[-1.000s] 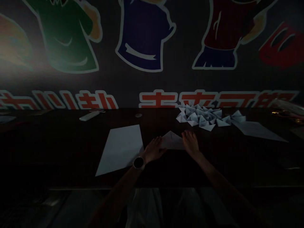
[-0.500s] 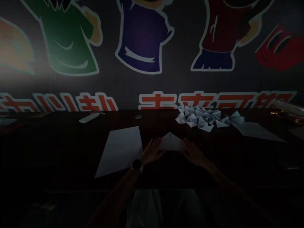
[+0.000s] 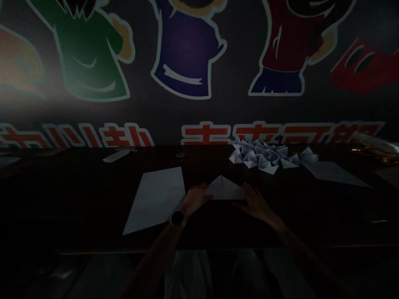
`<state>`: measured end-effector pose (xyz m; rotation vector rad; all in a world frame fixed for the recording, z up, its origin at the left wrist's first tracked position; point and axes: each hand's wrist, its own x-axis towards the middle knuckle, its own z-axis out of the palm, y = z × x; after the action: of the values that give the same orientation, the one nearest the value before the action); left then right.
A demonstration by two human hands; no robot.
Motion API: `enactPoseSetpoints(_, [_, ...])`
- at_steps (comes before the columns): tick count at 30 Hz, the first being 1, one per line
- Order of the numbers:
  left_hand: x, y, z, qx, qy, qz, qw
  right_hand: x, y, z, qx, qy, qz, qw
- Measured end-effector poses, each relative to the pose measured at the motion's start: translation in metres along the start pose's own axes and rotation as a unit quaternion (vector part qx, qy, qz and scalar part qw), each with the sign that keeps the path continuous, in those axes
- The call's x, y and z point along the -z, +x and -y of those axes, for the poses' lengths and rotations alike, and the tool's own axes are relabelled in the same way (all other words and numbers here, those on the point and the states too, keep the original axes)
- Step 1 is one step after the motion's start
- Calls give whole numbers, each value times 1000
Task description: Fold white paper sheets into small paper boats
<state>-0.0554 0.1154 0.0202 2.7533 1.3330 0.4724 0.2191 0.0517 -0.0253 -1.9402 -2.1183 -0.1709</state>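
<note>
Reach in over the dark table [image 3: 296, 236] with both wrists low and level, the left one with its watch [image 3: 177, 217], so neither palm drags the paper towards you. Your left hand [image 3: 195, 198] lies at the left corner of the folded paper [image 3: 223, 191], fingers over the corner, thumb by the lower edge; whether it pinches or only presses, the dim light doesn't tell. Your right hand [image 3: 257, 205] is spread loosely at the right corner, fingertips by the paper, thumb out below the edge, clenched on nothing. The folded paper sits between them in front of you, its point away from you, its long straight edge towards you, a dark line running down from near the tip. The step seems to be flattening and squaring that fold, so match the pressure on both corners and stroke outwards from the middle; pushing inwards would likely buckle it. Watch the plain sheet [image 3: 157, 197] beside your left hand: your wrist overlaps its right edge from this view, and a careless forearm could shift or crease it. Farther off to the right lies the cluster of folded papers [image 3: 260, 155], with another sheet [image 3: 335, 172] beside it; leave both alone while you judge whether your two sides match.
</note>
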Motion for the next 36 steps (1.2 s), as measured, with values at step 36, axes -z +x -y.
enactPoseSetpoints(36, [109,-45,-87,-113,2,-384,916,82,-40,78,9,182,-111,977])
